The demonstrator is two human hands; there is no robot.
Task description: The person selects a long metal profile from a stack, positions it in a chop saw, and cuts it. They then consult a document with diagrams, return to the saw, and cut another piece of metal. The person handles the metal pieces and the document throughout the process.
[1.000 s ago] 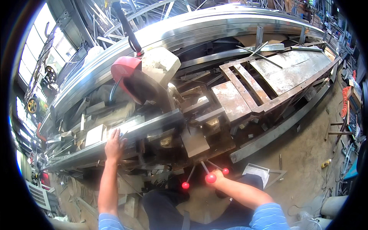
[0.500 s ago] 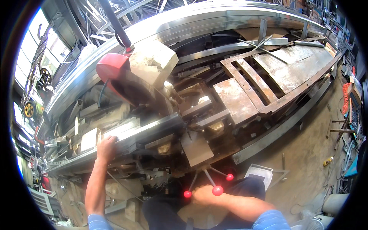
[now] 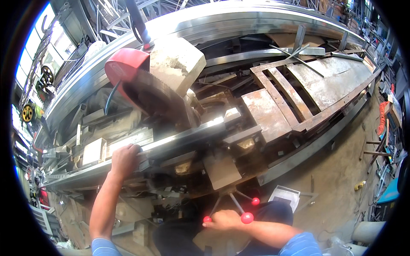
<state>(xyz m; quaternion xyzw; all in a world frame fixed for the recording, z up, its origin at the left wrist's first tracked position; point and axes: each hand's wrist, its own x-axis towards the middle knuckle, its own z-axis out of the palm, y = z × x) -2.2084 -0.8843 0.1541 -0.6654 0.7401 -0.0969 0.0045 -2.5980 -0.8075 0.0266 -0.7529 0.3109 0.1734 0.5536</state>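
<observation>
My left hand (image 3: 125,158) is closed over the near edge of a long, shiny metal profile (image 3: 183,137). The profile lies across the machine bed, its right end past the saw blade's lower edge. Above it stands a cut-off saw with a red guard (image 3: 130,64), a pale housing (image 3: 177,62) and a dark toothed blade (image 3: 160,96), raised clear of the metal. Down at the front, my right hand (image 3: 225,220) is wrapped round a spoke of a clamp handle by its left red knob (image 3: 207,219). Two other spokes end in red knobs (image 3: 247,218) beside it.
Right of the saw, a rusty steel frame with plates (image 3: 329,72) stretches away. Long metal lengths (image 3: 256,25) run behind everything. A pale block (image 3: 94,151) rests left of my hand; a white tray (image 3: 285,198) is on the floor near my knee.
The metal profile has slid to the right beneath the saw, and my left hand has moved right with it. My right hand has shifted slightly left toward the left red knob.
</observation>
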